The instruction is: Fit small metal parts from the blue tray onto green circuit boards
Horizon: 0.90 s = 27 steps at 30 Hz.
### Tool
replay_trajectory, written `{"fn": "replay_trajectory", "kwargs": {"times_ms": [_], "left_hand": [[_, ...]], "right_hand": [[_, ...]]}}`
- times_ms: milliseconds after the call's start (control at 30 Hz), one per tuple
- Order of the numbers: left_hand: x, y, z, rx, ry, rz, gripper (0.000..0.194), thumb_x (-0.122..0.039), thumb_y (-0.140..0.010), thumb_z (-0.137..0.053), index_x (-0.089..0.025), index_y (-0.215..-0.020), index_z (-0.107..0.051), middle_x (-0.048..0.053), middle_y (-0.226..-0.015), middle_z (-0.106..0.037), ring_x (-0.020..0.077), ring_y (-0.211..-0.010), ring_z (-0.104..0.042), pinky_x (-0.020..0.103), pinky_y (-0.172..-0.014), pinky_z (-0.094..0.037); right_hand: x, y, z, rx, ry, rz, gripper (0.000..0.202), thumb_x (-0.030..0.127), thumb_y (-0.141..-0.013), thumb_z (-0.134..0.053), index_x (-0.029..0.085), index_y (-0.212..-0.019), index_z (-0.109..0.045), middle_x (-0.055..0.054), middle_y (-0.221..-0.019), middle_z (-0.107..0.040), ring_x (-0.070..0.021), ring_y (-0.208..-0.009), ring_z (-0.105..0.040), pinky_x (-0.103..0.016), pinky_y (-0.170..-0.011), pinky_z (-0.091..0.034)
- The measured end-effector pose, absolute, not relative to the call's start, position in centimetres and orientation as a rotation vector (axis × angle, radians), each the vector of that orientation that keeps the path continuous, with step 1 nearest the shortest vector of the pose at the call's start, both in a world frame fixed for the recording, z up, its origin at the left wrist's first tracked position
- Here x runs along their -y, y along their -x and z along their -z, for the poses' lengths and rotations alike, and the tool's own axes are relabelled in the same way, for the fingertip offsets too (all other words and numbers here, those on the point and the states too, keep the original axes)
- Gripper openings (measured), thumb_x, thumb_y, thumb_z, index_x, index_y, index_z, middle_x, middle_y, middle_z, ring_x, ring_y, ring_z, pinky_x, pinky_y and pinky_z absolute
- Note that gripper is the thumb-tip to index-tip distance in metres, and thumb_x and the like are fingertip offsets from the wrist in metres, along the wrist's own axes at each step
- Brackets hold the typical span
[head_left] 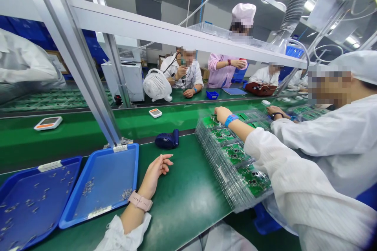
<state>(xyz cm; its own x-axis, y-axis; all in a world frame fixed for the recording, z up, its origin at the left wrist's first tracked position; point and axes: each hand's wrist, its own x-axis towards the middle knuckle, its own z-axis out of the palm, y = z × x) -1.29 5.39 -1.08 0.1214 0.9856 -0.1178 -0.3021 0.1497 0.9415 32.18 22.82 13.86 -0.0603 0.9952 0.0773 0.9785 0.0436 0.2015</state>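
Observation:
My right hand (pixel 223 115), with a blue band at the wrist, reaches to the far left corner of a stack of clear plastic trays (pixel 219 178). Its fingers are closed at the edge of a green circuit board (pixel 211 121) there; the fingertips are partly hidden. More green circuit boards (pixel 235 153) lie in rows in the top tray. Above the green table, my left hand (pixel 156 170) is held with its fingers loosely stretched and nothing in them. A dark blue handheld fan (pixel 166 140) lies just beyond it.
Two blue trays, one nearer (pixel 107 176) and one at far left (pixel 32 200), hold small metal parts. A metal post (pixel 82 62) rises behind them. Beyond runs a green conveyor (pixel 129 123) with a white-and-orange device (pixel 155 113). A co-worker (pixel 332 141) sits close at right.

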Motion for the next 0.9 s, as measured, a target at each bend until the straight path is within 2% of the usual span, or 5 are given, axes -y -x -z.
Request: {"fn": "replay_trajectory", "kwargs": {"times_ms": [200, 433, 533, 667, 900], "left_hand": [[-5.5, 1.4, 1.3, -0.975, -0.936, -1.158, 0.063, -0.065, -0.081, -0.059, -0.011, -0.112, -0.068, 0.008, -0.086, -0.064, 0.0118, -0.065, -0.05, 0.022, -0.058, -0.039], [-5.6, 1.3, 1.5, -0.976, -0.958, -1.166, 0.061, -0.064, -0.082, -0.058, -0.011, -0.111, -0.068, 0.009, -0.086, -0.064, 0.0123, -0.065, -0.05, 0.022, -0.057, -0.038], [-5.6, 1.3, 1.6, -0.981, -0.96, -1.168, 0.061, -0.064, -0.082, -0.057, -0.011, -0.111, -0.068, 0.009, -0.087, -0.064, 0.0124, -0.066, -0.05, 0.022, -0.057, -0.039], [-5.5, 1.3, 1.4, -0.983, -0.955, -1.169, 0.062, -0.065, -0.082, -0.058, -0.011, -0.111, -0.068, 0.009, -0.088, -0.064, 0.0124, -0.067, -0.051, 0.022, -0.058, -0.039], [-5.6, 1.4, 1.4, -0.978, -0.943, -1.169, 0.064, -0.067, -0.08, -0.059, -0.011, -0.111, -0.068, 0.008, -0.087, -0.064, 0.0122, -0.066, -0.052, 0.022, -0.059, -0.04]], "right_hand": [[-23.0, -32.2, -14.3, -2.241, -2.043, -0.299, 0.04, 0.002, -0.079, -0.054, 0.016, -0.115, -0.065, -0.015, -0.115, -0.065, -0.0239, -0.105, -0.063, -0.027, -0.085, -0.045], [-22.3, -31.9, -13.8, -2.198, -2.083, -0.22, 0.029, 0.013, -0.077, -0.062, 0.019, -0.104, -0.071, -0.016, -0.119, -0.064, -0.0283, -0.109, -0.062, -0.033, -0.087, -0.046], [-22.4, -31.5, -13.6, -2.168, -2.156, -0.113, 0.021, 0.025, -0.085, -0.058, 0.018, -0.098, -0.074, -0.014, -0.107, -0.07, -0.0259, -0.101, -0.066, -0.031, -0.082, -0.047], [-22.9, -30.8, -13.5, -2.139, -2.229, 0.057, 0.029, 0.041, -0.087, -0.058, 0.017, -0.088, -0.075, -0.012, -0.092, -0.073, -0.0237, -0.089, -0.068, -0.028, -0.074, -0.048], [-22.2, -29.5, -14.4, -2.109, -2.359, 0.223, 0.016, 0.03, -0.079, -0.068, 0.015, -0.076, -0.073, -0.008, -0.074, -0.072, -0.0203, -0.073, -0.067, -0.026, -0.064, -0.047]]}}
